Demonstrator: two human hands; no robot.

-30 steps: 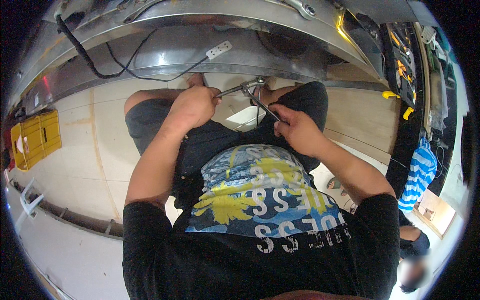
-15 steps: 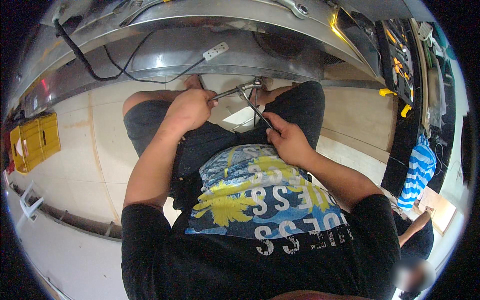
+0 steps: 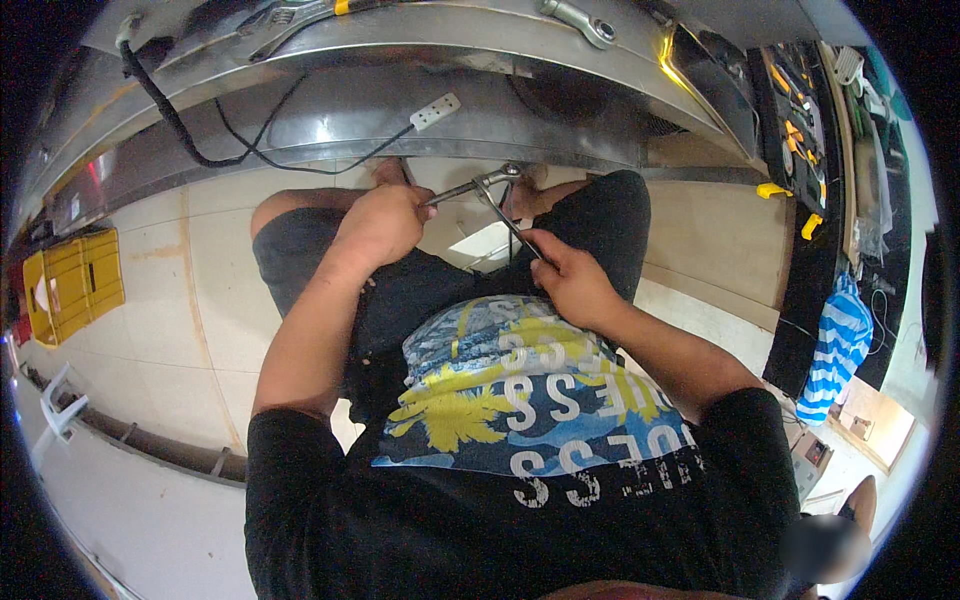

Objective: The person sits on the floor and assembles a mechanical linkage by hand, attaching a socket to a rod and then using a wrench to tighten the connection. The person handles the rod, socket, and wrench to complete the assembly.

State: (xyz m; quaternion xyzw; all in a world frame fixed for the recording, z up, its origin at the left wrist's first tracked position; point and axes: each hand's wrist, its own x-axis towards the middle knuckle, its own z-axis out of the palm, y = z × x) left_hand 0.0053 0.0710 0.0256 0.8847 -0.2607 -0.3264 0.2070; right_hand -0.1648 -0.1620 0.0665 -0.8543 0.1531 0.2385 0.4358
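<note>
My left hand (image 3: pixel 383 222) grips the handle of a steel wrench (image 3: pixel 462 187) that points right toward the underside of a metal bench (image 3: pixel 420 50). My right hand (image 3: pixel 568 280) holds a second thin wrench (image 3: pixel 508 222) that angles up and left. The two tool heads meet at one spot (image 3: pixel 497 178) just under the bench's front edge; what they sit on is too small to tell. My knees in dark shorts are below both hands.
A black cable (image 3: pixel 180 130) and a white power strip (image 3: pixel 437 111) hang along the bench front. A large spanner (image 3: pixel 578 19) lies on the bench top. A yellow crate (image 3: pixel 72 283) stands at the left. A tool rack (image 3: pixel 795 130) and a striped cloth (image 3: pixel 838 345) are at the right.
My right hand has drawn its wrench handle down and toward me, and the left wrench has tilted slightly. Both tool heads stay at the same spot under the bench edge.
</note>
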